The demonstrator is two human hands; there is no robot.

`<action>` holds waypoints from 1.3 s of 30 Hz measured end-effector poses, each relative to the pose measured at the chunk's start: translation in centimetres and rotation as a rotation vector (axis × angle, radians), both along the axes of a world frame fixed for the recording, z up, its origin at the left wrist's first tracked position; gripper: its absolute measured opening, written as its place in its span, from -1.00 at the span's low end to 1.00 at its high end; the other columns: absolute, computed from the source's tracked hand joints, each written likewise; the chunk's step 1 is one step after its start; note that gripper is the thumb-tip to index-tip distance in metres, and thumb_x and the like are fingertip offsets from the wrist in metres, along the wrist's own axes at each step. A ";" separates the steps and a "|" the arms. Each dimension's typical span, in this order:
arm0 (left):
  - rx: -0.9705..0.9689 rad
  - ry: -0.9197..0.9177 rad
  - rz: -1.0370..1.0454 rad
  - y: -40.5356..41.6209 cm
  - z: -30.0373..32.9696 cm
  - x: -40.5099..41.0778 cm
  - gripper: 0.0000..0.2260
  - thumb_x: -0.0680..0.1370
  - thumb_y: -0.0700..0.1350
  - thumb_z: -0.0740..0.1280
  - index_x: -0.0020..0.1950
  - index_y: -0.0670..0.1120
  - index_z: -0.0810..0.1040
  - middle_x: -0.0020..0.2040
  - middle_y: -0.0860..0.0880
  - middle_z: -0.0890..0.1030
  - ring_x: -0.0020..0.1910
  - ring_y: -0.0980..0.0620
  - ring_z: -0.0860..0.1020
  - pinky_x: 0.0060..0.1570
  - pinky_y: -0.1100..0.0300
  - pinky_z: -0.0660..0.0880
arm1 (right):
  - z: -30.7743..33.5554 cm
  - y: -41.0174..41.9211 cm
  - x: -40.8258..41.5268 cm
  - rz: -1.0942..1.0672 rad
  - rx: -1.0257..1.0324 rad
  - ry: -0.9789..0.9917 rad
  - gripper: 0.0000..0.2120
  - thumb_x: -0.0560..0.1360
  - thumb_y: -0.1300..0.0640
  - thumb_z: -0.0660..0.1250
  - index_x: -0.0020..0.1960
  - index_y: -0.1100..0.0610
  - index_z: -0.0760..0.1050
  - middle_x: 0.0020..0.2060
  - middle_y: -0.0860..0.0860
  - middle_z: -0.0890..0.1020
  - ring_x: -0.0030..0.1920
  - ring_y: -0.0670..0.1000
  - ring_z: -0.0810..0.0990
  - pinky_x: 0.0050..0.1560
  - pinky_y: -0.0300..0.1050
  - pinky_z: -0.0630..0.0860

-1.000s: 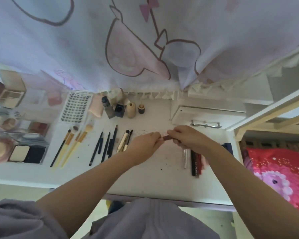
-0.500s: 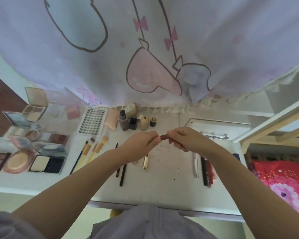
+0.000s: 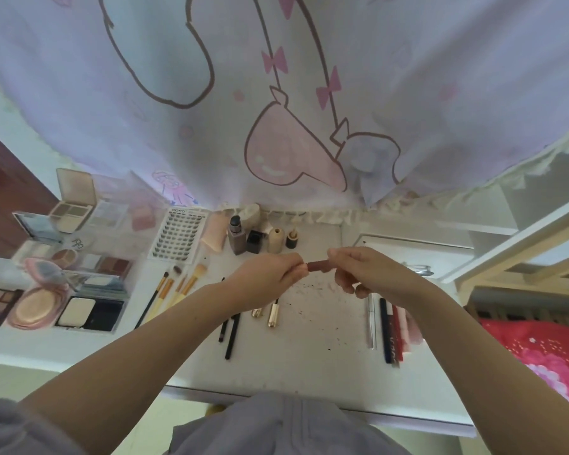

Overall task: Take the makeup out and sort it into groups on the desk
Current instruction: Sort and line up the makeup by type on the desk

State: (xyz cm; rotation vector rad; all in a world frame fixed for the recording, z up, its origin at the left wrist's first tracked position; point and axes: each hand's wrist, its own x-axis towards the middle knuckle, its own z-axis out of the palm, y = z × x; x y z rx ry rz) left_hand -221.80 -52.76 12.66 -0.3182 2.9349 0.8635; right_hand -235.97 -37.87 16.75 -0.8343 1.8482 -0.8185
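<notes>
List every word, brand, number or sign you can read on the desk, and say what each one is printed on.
"XOYO": printed along the top edge of the white lash tray, seen upside down.
White lettering on the dark lip tube at the right of the desk: too small and blurred to read.
Marking on the clear lid among the palettes at the left: too blurred to read.
The brown tube held between the left hand and right hand: no text visible.

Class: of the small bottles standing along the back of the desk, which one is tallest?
The brown bottle with the black pump top, leftmost in the row; the others are shorter.
</notes>
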 end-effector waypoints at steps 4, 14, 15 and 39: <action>-0.038 0.001 -0.027 0.2 0.2 -0.4 -0.79 0.63 0.07 0.04 -0.07 0.01 0.38 -0.37 0.10 0.40 -0.38 0.08 0.42 -0.31 0.10 0.42 | 0.0 0.0 -0.2 0.014 -0.008 0.060 -0.74 0.61 0.03 0.17 -0.02 0.19 0.52 -0.45 -0.08 0.46 -0.42 -0.11 0.39 -0.38 -0.28 0.34; -0.051 -0.013 -0.038 0.2 0.6 -1.0 -0.77 0.63 0.08 0.04 -0.05 0.01 0.39 -0.35 0.08 0.41 -0.38 0.09 0.41 -0.31 0.11 0.42 | 0.3 0.5 -0.6 -0.001 0.012 0.009 -0.82 0.59 0.02 0.21 -0.04 0.10 0.52 -0.38 -0.10 0.51 -0.38 -0.15 0.45 -0.35 -0.29 0.37; -0.048 -0.013 -0.039 0.2 0.6 -0.9 -0.78 0.63 0.08 0.04 -0.06 0.01 0.38 -0.35 0.08 0.41 -0.39 0.10 0.41 -0.31 0.10 0.42 | 0.4 0.6 -0.6 -0.020 0.019 -0.008 -0.76 0.59 -0.03 0.20 -0.02 0.12 0.53 -0.39 -0.09 0.51 -0.39 -0.15 0.45 -0.36 -0.30 0.37; -0.094 -0.012 -0.055 0.7 0.3 -0.2 -0.79 0.63 0.09 0.05 -0.09 0.04 0.36 -0.40 0.09 0.41 -0.44 0.12 0.37 -0.38 0.19 0.36 | -0.5 1.4 0.0 -0.105 0.034 -0.105 -0.72 0.59 -0.04 0.20 0.05 0.16 0.54 -0.32 -0.06 0.54 -0.34 -0.12 0.45 -0.38 -0.29 0.39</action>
